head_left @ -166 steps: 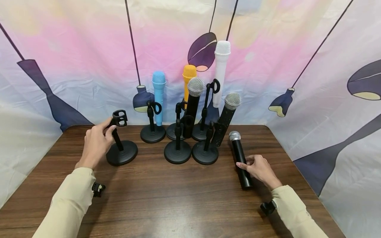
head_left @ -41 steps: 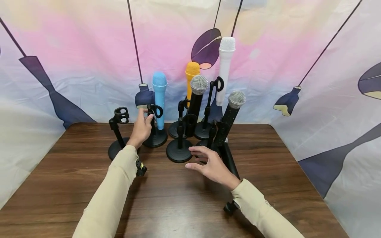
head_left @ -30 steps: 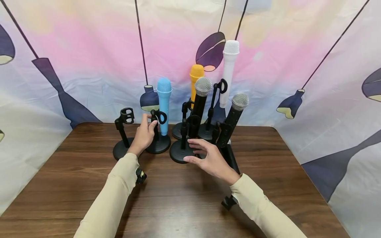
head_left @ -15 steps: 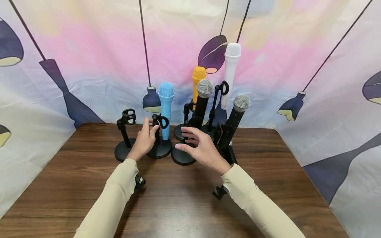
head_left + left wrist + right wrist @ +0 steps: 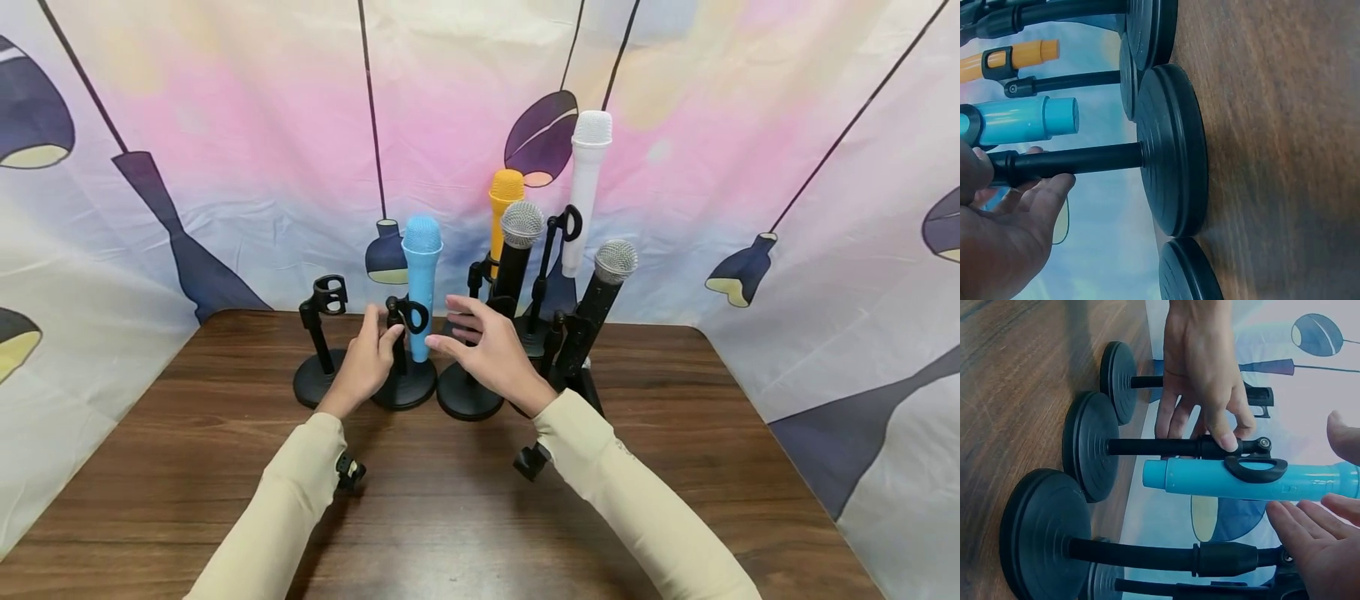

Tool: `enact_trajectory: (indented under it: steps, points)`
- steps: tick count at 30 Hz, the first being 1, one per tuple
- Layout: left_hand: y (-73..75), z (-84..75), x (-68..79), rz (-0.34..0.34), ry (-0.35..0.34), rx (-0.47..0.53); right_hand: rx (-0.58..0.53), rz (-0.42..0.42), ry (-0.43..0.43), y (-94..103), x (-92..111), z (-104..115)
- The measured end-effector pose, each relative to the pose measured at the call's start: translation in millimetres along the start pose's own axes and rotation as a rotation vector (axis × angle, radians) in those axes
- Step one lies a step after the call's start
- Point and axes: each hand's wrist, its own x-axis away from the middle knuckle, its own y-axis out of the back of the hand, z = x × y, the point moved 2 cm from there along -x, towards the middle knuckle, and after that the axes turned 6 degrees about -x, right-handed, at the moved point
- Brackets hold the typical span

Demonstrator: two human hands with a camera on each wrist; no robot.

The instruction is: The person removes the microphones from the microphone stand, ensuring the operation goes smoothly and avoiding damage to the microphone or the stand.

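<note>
My left hand [image 5: 366, 360] grips the pole of a black desktop microphone stand [image 5: 1097, 158], thumb and fingers around its upper part. In that stand's ring clip is a light-blue microphone [image 5: 422, 271], held upright, its lower end above the round base in the right wrist view. My right hand [image 5: 491, 354] is raised just right of the blue microphone, fingers spread and thumb apart, holding nothing. In the right wrist view its fingertips [image 5: 1282, 515] come close to the blue body [image 5: 1204, 478]. Left of my left hand stands another stand [image 5: 318, 333] with a bare clip.
Behind and right of my right hand stand several more stands with an orange microphone [image 5: 504, 208], a white one [image 5: 588, 183] and two black ones with silver heads [image 5: 513, 250] [image 5: 600, 300]. Another black microphone [image 5: 588, 390] lies on the wooden table [image 5: 450, 517], partly hidden. A printed cloth hangs behind.
My left hand has gone from the far-left stand to the blue microphone's stand, which has come nearer. My right hand let go of the lying black microphone and moved left toward the blue one.
</note>
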Motion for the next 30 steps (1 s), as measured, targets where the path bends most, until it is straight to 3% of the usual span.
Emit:
enact_trajectory:
  steps: [7,16,24,30]
  points:
    - [2.0,-1.4,7.1,0.01,-0.018,0.014,-0.024,-0.006,-0.013,-6.0,-8.5,-1.4]
    - [6.6,0.0,13.0,0.023,-0.028,-0.012,0.036,-0.014,-0.061,-21.9,-23.9,-2.0]
    - [7.4,-1.2,18.5,0.086,0.004,0.032,0.034,-0.028,-0.038,-33.9,-34.2,-5.2]
    - [9.6,-1.1,21.3,0.09,-0.007,0.016,0.01,-0.059,0.007,-37.5,-38.5,-8.6]
